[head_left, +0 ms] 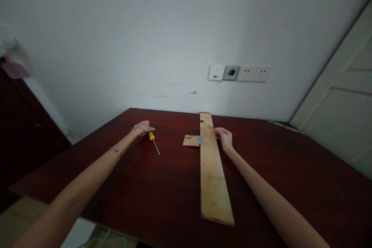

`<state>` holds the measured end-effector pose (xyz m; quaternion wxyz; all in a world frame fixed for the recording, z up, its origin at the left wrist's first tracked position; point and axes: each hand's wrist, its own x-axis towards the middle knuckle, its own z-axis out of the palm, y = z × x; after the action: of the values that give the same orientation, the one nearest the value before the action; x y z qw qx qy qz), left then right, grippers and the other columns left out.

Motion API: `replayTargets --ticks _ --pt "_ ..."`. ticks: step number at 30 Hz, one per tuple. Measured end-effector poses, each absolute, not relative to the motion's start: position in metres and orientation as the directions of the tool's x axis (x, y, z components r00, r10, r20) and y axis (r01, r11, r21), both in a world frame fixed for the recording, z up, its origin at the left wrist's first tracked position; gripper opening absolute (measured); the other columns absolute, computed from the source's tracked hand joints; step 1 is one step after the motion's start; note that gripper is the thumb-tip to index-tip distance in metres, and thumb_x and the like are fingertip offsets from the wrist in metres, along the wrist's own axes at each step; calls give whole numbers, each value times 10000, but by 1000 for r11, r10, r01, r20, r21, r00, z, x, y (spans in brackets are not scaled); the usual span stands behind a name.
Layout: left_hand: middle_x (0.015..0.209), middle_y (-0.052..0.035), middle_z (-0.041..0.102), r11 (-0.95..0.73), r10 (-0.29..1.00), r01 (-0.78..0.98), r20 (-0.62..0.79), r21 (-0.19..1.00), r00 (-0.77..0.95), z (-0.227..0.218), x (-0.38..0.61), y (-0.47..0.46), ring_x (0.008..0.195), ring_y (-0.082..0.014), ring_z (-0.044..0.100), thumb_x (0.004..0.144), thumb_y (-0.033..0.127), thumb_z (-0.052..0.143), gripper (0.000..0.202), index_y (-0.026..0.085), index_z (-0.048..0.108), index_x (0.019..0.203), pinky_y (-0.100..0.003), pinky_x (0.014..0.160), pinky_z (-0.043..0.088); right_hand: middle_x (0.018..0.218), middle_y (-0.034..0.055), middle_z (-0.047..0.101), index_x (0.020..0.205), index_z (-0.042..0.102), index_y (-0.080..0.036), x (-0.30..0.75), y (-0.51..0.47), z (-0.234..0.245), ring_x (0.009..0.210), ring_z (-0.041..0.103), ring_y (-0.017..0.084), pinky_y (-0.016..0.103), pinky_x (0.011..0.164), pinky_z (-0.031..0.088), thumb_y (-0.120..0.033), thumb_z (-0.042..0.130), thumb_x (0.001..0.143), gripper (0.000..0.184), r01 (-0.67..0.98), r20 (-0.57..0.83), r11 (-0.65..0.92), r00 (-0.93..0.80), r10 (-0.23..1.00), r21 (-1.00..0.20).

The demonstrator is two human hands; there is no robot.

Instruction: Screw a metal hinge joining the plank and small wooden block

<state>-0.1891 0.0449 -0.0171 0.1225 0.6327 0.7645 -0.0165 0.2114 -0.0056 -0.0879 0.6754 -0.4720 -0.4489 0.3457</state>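
Note:
A long pale wooden board (212,174) lies lengthwise on the dark red tabletop (174,193). At its left edge a small metal hinge (200,140) joins it to a short wooden piece (191,140). My right hand (225,138) has its bent fingers against the board's right edge; the fingertips are partly hidden. Over on the left, my left hand (143,127) is palm down with the thumb out, just beyond the handle end of a yellow-handled screwdriver (152,136). The screwdriver lies with its shaft toward me. Whether my left hand touches its handle is unclear.
A pale wall (168,46) rises behind the table, with several sockets (252,73) on it. To the right is a pale panelled door (343,93); dark furniture (26,124) stands at left. Cables (107,238) show below the table's front edge.

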Motion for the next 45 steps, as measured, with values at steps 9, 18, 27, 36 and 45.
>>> replayTargets --ticks 9,18,27,36,45 --pt "605 -77 634 207 967 968 -179 144 -180 -23 -190 46 498 -183 610 694 592 627 463 132 618 738 -249 457 458 609 26 620 628 679 -147 211 -6 -87 593 528 154 234 476 390 -384 632 563 250 -43 284 319 358 890 -947" --pt "585 -69 627 232 972 931 -96 282 -213 -22 -185 44 474 -170 607 750 433 629 412 73 650 949 -223 441 465 610 23 623 628 674 -150 211 -6 -86 574 529 146 228 459 390 -374 625 556 241 -80 256 305 365 895 -949" --pt "670 -49 655 -18 991 866 125 499 -52 29 -144 54 478 -132 578 758 426 636 468 104 636 1097 -211 463 439 645 30 633 693 669 -149 202 -9 -62 566 534 131 223 466 404 -376 599 598 256 -75 265 314 373 889 -947" --pt "758 -38 669 -577 741 705 626 412 241 84 -38 42 633 -147 582 752 417 648 517 153 612 1195 -245 641 449 813 29 667 972 682 -189 179 -19 29 677 595 136 262 587 496 -354 699 617 392 56 405 402 59 912 -914" --pt "999 -42 651 -772 517 575 793 271 321 87 17 -5 779 -160 561 816 306 612 493 254 508 1296 -266 705 463 949 66 605 1203 471 -186 167 -26 55 719 618 159 342 660 530 -354 731 614 665 100 562 571 -110 820 -815"
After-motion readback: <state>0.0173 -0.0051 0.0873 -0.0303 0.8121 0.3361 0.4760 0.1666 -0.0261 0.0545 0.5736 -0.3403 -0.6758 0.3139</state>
